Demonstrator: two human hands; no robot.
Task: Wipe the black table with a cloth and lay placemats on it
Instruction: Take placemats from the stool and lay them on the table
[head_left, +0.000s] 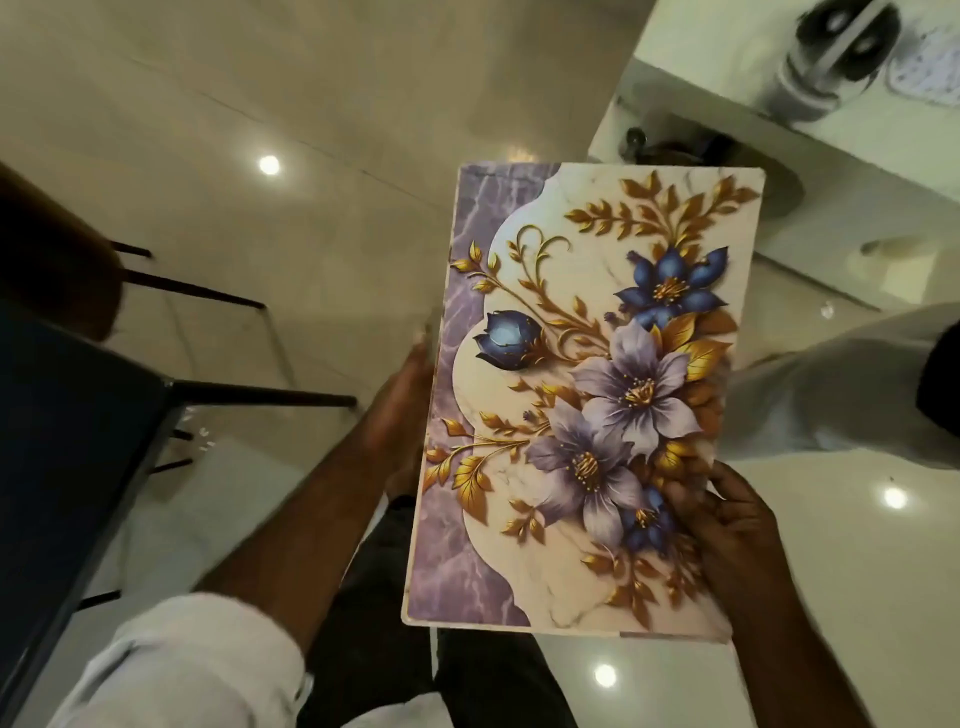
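Glossy cream floor tiles (322, 78) fill the view; black tabletop (67, 441) sits left. Both hands grip the floral placemat (582, 395) by its edges, left hand (400, 410) underneath, right hand (727, 519) pinching the near corner, probably keeping it flat for laying.

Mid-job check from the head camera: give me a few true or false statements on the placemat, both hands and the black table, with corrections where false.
1. Both hands hold the placemat. True: the left hand is at its left edge, the right hand at its lower right corner.
2. The placemat lies flat on the black table. False: it is held up over the floor, right of the table.
3. The placemat shows red roses. False: purple and blue flowers with gold leaves.
4. The black table is at the left of the view. True.
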